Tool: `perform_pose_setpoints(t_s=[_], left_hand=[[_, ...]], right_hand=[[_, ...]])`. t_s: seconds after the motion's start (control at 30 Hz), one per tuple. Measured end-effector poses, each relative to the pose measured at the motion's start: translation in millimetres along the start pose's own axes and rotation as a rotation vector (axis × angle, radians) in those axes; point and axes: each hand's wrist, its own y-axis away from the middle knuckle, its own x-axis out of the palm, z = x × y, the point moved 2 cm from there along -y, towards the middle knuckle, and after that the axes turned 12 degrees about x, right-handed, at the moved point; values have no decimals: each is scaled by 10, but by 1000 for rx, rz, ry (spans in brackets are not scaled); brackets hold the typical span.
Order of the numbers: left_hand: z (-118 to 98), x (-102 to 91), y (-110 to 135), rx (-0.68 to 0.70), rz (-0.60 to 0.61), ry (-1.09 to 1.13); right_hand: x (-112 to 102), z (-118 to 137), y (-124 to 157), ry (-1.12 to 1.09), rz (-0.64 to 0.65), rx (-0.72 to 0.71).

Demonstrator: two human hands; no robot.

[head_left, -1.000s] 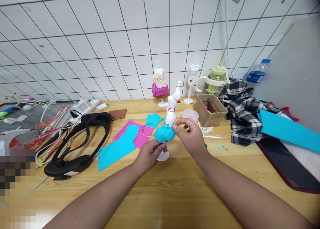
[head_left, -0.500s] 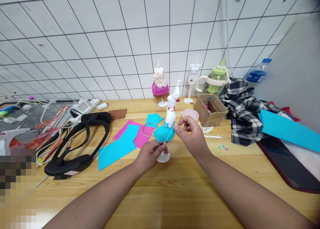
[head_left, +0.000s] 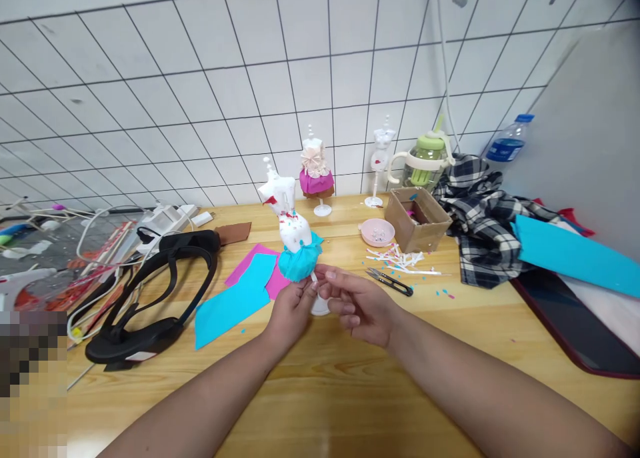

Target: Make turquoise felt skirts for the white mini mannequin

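A small white dress-form mannequin [head_left: 294, 230] wears a puffed blue skirt [head_left: 299, 263] and has red scraps at its chest and waist. It leans left, its round white base [head_left: 320, 305] showing between my hands. Below the skirt, my left hand [head_left: 293, 308] is closed around the stand's stem. My right hand [head_left: 357, 305] is beside the stem on the other side, fingers loosely curled and apart, fingertips close to it. Whether they touch the stem I cannot tell. Left of the mannequin lie a blue sheet [head_left: 230, 305] and pink pieces [head_left: 276, 281].
Black thread snips [head_left: 393, 281] and white strips [head_left: 405, 261] lie to the right, near a pink dish [head_left: 377, 233] and a cardboard box [head_left: 417, 221]. Behind stand a dressed mannequin [head_left: 316, 171] and a bare one [head_left: 383, 158]. A black headset strap frame [head_left: 155, 305] is at left.
The mannequin has turned and now tips to the left. My right hand has moved from the skirt's edge down to the stem, uncovering the snips. My left hand still grips the stem.
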Motion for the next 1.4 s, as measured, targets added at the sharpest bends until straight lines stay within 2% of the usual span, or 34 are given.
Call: perform_pose_setpoints(t_s=[0.23,0.33,0.47,0.6,0.77,0.97,1.23,1.4], left_hand=[[20,37,21,-4,33,-89],[14,56,24,1,47,-112],[1,71,19,15,68,-122],[17,69,19,21,57,-156],[21,83,29,-4,96,-100],[-16,74,13,-13,73,-86],[14,61,-22,6,53,-142],[11,71,-10,-20,65,-165]], right_hand=[[-42,-33,-45,-169,213,33],[-61,-49,-59,-201,243,55],[-65,-57,-63,-210,252,11],[-45,-82,-74,-198,242,-21],[-55,-108,-116,-216,149,-69],[-101,-84,-140,-277,169,-87],[-90,-74,-123,-243,122,-286],[-81,-88,-124,-211,75,-234]])
